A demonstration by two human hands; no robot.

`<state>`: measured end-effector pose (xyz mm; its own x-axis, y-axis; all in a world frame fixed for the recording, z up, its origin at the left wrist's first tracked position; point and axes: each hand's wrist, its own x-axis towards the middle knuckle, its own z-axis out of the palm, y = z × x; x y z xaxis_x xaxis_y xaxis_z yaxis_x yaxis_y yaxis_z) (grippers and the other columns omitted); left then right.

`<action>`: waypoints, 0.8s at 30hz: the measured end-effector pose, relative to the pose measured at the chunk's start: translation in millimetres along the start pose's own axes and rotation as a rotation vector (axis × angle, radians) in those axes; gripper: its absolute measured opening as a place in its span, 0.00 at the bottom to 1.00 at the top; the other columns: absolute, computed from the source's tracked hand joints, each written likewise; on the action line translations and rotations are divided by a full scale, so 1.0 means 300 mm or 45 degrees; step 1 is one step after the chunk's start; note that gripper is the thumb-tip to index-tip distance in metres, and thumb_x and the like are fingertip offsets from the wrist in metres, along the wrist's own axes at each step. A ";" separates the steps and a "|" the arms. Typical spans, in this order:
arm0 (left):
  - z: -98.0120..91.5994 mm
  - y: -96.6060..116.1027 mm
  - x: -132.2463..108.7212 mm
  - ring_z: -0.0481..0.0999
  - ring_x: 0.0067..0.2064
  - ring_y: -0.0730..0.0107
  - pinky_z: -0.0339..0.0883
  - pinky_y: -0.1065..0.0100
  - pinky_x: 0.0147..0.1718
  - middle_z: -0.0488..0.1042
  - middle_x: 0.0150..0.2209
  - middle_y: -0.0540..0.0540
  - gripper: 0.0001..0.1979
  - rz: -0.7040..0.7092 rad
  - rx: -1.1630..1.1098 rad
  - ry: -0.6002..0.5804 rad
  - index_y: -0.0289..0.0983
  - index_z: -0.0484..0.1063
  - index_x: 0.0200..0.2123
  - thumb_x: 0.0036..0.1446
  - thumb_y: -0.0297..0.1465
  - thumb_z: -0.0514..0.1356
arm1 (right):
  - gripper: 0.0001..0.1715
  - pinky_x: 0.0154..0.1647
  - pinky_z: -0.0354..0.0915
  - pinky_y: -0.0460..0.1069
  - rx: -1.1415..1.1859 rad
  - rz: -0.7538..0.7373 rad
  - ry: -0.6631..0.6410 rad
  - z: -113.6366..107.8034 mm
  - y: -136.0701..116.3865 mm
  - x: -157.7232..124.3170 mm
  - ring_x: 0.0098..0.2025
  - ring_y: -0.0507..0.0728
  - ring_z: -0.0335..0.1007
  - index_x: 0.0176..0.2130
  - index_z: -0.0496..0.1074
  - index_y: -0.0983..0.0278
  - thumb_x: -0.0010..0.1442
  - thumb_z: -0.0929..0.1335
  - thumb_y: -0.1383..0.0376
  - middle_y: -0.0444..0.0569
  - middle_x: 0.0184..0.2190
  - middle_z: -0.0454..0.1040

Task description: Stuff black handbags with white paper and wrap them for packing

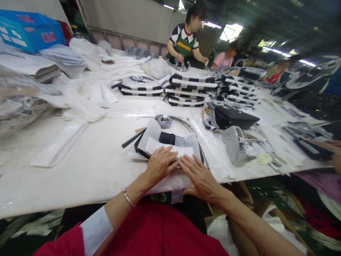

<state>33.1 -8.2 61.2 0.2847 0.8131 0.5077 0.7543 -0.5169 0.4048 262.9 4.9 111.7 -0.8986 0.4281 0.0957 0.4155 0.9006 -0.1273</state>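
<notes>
A black bag (138, 145) lies flat at the table's near edge, with white wrapping paper (151, 132) over most of it. A dark strap piece (167, 138) shows on top, partly under pale wrapping. My left hand (161, 164) rests on a folded white sheet (154, 145) along the bag's near side, fingers stretched out. Close beside it, my right hand (201, 177) presses the same sheet with its fingers spread flat and its thumb below the edge. Behind the bag sits a coiled, wrapped strap (163, 121). A clear plastic strip (177, 196) hangs at the table edge.
A grey tape dispenser (232, 144) and another black bag (236, 118) stand to the right. Stacked black-and-white wrapped bags (189, 90) are farther back. White sheets (62, 145) lie left, below a blue box (29, 32). A co-worker (185, 41) works across the table.
</notes>
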 end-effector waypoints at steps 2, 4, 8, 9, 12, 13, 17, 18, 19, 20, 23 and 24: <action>-0.001 -0.001 -0.001 0.69 0.60 0.58 0.58 0.51 0.60 0.78 0.50 0.47 0.09 0.007 -0.006 -0.008 0.41 0.76 0.42 0.64 0.36 0.58 | 0.50 0.70 0.42 0.68 -0.037 -0.001 -0.027 0.006 -0.035 -0.026 0.71 0.67 0.42 0.69 0.50 0.65 0.55 0.73 0.60 0.58 0.69 0.52; -0.002 -0.003 -0.002 0.69 0.60 0.58 0.57 0.51 0.60 0.78 0.51 0.47 0.08 0.018 -0.014 -0.024 0.41 0.75 0.42 0.63 0.35 0.59 | 0.47 0.71 0.40 0.67 -0.061 -0.032 -0.077 0.025 -0.068 -0.051 0.71 0.66 0.40 0.68 0.53 0.63 0.55 0.73 0.61 0.55 0.69 0.51; -0.003 -0.005 0.001 0.70 0.60 0.58 0.58 0.51 0.59 0.77 0.51 0.49 0.06 0.015 -0.024 -0.041 0.42 0.74 0.41 0.62 0.34 0.60 | 0.42 0.71 0.39 0.66 -0.099 -0.071 -0.059 0.106 -0.113 -0.093 0.71 0.65 0.41 0.65 0.58 0.63 0.56 0.72 0.61 0.54 0.68 0.55; -0.003 -0.005 0.002 0.70 0.60 0.58 0.58 0.51 0.59 0.77 0.51 0.50 0.06 0.009 -0.024 -0.043 0.42 0.74 0.41 0.62 0.34 0.60 | 0.38 0.71 0.40 0.66 -0.120 -0.057 -0.002 0.129 -0.119 -0.100 0.71 0.65 0.42 0.64 0.60 0.63 0.57 0.71 0.64 0.54 0.67 0.58; -0.002 -0.004 0.003 0.70 0.60 0.59 0.58 0.52 0.60 0.78 0.51 0.50 0.06 -0.006 -0.030 -0.048 0.42 0.74 0.42 0.62 0.34 0.60 | 0.23 0.71 0.41 0.65 -0.149 -0.015 0.243 0.175 -0.130 -0.102 0.69 0.62 0.50 0.56 0.69 0.63 0.61 0.66 0.72 0.51 0.60 0.69; -0.001 -0.004 0.003 0.69 0.60 0.59 0.57 0.53 0.60 0.78 0.50 0.50 0.06 -0.007 -0.034 -0.049 0.42 0.74 0.42 0.62 0.34 0.59 | 0.19 0.71 0.42 0.65 -0.137 -0.015 0.326 0.179 -0.133 -0.095 0.68 0.61 0.53 0.52 0.72 0.63 0.62 0.65 0.74 0.50 0.56 0.73; 0.003 -0.009 -0.001 0.69 0.60 0.59 0.56 0.53 0.60 0.78 0.51 0.48 0.07 0.003 -0.021 -0.050 0.42 0.74 0.43 0.62 0.34 0.60 | 0.13 0.70 0.46 0.63 -0.087 -0.020 0.563 0.153 -0.152 -0.047 0.64 0.59 0.61 0.41 0.75 0.61 0.63 0.64 0.74 0.46 0.49 0.78; 0.004 -0.011 -0.002 0.69 0.60 0.59 0.56 0.52 0.60 0.77 0.51 0.48 0.07 0.009 -0.009 -0.051 0.42 0.73 0.42 0.62 0.35 0.60 | 0.12 0.70 0.46 0.63 -0.084 -0.011 0.588 0.143 -0.159 -0.032 0.64 0.59 0.61 0.40 0.75 0.61 0.64 0.64 0.74 0.47 0.50 0.78; 0.005 -0.013 -0.003 0.69 0.60 0.59 0.56 0.52 0.60 0.77 0.51 0.48 0.07 0.018 0.004 -0.054 0.42 0.73 0.42 0.62 0.35 0.60 | 0.12 0.70 0.46 0.63 -0.078 -0.001 0.604 0.133 -0.167 -0.018 0.64 0.59 0.61 0.39 0.74 0.61 0.64 0.64 0.74 0.47 0.51 0.77; 0.005 -0.014 -0.003 0.68 0.61 0.59 0.57 0.52 0.60 0.77 0.52 0.48 0.07 0.030 0.016 -0.056 0.42 0.73 0.42 0.62 0.35 0.60 | 0.12 0.70 0.46 0.64 -0.069 0.007 0.612 0.124 -0.174 -0.005 0.64 0.59 0.61 0.38 0.74 0.61 0.64 0.64 0.74 0.48 0.52 0.77; 0.001 -0.015 -0.003 0.68 0.61 0.58 0.57 0.52 0.59 0.76 0.53 0.48 0.06 0.064 0.037 -0.067 0.41 0.73 0.42 0.63 0.34 0.59 | 0.13 0.71 0.43 0.64 -0.037 -0.007 0.608 0.104 -0.194 0.028 0.64 0.59 0.61 0.37 0.73 0.62 0.64 0.62 0.75 0.47 0.52 0.77; 0.000 -0.013 -0.003 0.68 0.60 0.58 0.58 0.52 0.59 0.76 0.53 0.48 0.06 0.069 0.041 -0.068 0.41 0.73 0.42 0.63 0.33 0.60 | 0.13 0.71 0.43 0.64 -0.031 -0.014 0.613 0.098 -0.196 0.038 0.64 0.59 0.61 0.36 0.72 0.62 0.64 0.62 0.76 0.47 0.51 0.77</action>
<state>29.7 -6.9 59.2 0.3561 0.7980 0.4862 0.7555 -0.5521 0.3528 224.2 -45.4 91.2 -0.7378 0.3996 0.5441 0.4148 0.9042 -0.1016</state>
